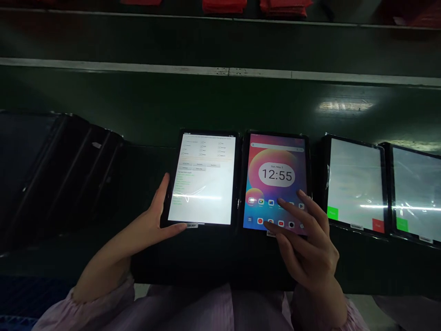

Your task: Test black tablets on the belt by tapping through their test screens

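Observation:
Several lit tablets lie in a row on a dark green bench. My left hand (156,216) grips the lower left corner of a tablet with a white settings page (203,177), thumb under its bottom edge. My right hand (305,239) hovers over the neighbouring tablet with a colourful home screen showing 12:55 (275,172), fingers spread, fingertips touching the lower row of app icons. Both tablets lie flat in dark cases, side by side.
Two more tablets with pale screens and green and red buttons (356,184) (416,193) lie to the right. A stack of dark cases (51,165) leans at the left. A conveyor rail (220,71) runs behind; red items (223,5) sit beyond it.

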Tool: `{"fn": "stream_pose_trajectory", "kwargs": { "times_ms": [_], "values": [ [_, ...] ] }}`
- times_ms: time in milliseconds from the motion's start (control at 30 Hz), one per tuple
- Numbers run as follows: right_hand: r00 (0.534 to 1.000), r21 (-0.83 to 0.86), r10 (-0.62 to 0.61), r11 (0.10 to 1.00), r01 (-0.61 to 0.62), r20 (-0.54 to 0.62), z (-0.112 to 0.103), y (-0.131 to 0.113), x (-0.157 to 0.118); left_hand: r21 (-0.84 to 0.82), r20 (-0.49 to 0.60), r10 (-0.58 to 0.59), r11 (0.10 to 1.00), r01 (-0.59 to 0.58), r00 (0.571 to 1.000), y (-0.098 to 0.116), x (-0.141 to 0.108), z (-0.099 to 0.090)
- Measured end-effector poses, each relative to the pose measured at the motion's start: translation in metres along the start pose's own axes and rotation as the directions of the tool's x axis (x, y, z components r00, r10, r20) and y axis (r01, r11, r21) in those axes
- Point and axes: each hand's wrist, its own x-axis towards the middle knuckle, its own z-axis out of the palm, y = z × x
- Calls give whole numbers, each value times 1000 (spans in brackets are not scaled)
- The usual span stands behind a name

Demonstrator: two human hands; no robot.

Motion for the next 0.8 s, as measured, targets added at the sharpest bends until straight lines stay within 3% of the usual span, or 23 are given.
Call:
{"fn": "stream_pose_trajectory", "kwargs": {
  "times_ms": [167, 300, 467, 633, 800],
  "values": [
    [999, 15, -3, 1000, 3, -33, 4, -1, 3, 86, -163, 6, 996, 8, 987, 11, 0, 18],
    [999, 12, 13, 1000, -12, -39, 3, -6, 2, -55, -268, 13, 998, -29, 963, 15, 7, 23],
    [999, 0, 21, 1000, -21, -26, -2, -5, 0, -245, -166, -58, 969, 16, 984, 15, 7, 11],
    [1000, -17, 11, 1000, -11, -25, -1, 1, -1, -284, -81, -77, 958, 51, 994, 15, -2, -4],
    [1000, -9, 9, 1000, -10, -23, 3, -1, 1, -287, -38, -89, 955, 75, 995, 14, -4, -7]
  ]
}}
